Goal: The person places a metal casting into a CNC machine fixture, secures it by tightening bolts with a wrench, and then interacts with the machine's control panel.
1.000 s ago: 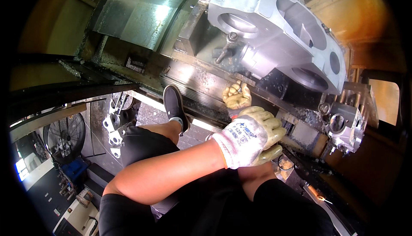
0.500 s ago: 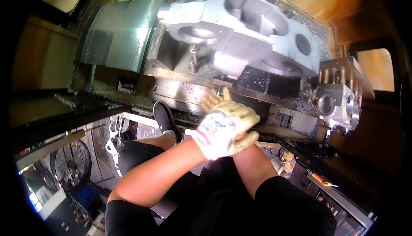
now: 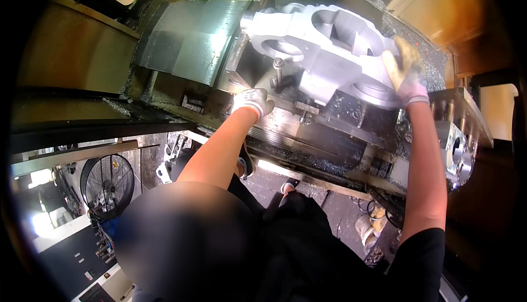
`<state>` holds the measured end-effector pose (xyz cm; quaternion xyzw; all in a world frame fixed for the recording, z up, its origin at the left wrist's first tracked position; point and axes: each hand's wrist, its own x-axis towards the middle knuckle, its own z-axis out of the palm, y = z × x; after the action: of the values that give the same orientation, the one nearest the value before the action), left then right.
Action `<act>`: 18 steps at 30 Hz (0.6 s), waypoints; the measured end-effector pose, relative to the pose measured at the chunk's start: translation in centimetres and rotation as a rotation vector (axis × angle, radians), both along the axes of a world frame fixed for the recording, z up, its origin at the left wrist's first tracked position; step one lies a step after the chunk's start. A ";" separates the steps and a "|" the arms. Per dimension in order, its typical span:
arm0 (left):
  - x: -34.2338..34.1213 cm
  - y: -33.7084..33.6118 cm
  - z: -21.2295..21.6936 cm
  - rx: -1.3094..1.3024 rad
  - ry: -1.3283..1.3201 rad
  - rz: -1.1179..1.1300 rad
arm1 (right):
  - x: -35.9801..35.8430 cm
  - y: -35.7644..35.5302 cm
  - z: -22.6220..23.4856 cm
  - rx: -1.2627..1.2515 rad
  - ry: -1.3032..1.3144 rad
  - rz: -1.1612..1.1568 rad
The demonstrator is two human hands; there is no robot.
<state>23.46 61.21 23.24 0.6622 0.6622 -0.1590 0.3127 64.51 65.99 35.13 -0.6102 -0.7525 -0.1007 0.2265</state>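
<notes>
A large silver-grey metal casting (image 3: 329, 55) with round openings sits on a metal fixture plate (image 3: 335, 121) inside a machine. My right hand (image 3: 409, 74), in a pale work glove, grips the casting's right end, thumb and fingers apart around its corner. Lower down on the left, my gloved left hand (image 3: 252, 103) is closed with curled fingers at the plate's front left edge; what lies under the fingers is hidden. An upright bolt (image 3: 278, 71) stands between that hand and the casting.
A sloped metal cover (image 3: 186, 41) lies left of the casting. A silver block with round holes (image 3: 458, 151) is mounted at the right. Metal chips (image 3: 431, 63) are scattered behind the casting. A black fan (image 3: 108, 185) stands on the floor at the lower left.
My hands were together in front of the plate and have parted. The right has reached forward onto the casting's end; the left has moved to the plate's edge. The view has shifted.
</notes>
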 end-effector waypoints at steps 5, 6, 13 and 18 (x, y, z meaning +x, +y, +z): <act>-2.3 1.2 -4.6 0.159 -0.167 0.234 | -3.1 0.7 -0.1 -0.008 0.015 0.021; -2.5 1.6 -5.5 0.195 -0.166 0.217 | -3.5 0.7 -0.1 0.017 0.033 0.058; -1.2 7.9 -11.3 -0.028 -0.130 -0.026 | -3.0 0.5 0.5 -0.026 0.039 0.055; -3.4 10.1 -15.2 -0.156 -0.064 -0.162 | -3.8 0.8 0.7 -0.053 0.077 0.086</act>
<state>20.05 71.34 8.05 0.6919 0.5818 -0.2136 0.3704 60.71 66.78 35.82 -0.5865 -0.7711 -0.0475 0.2432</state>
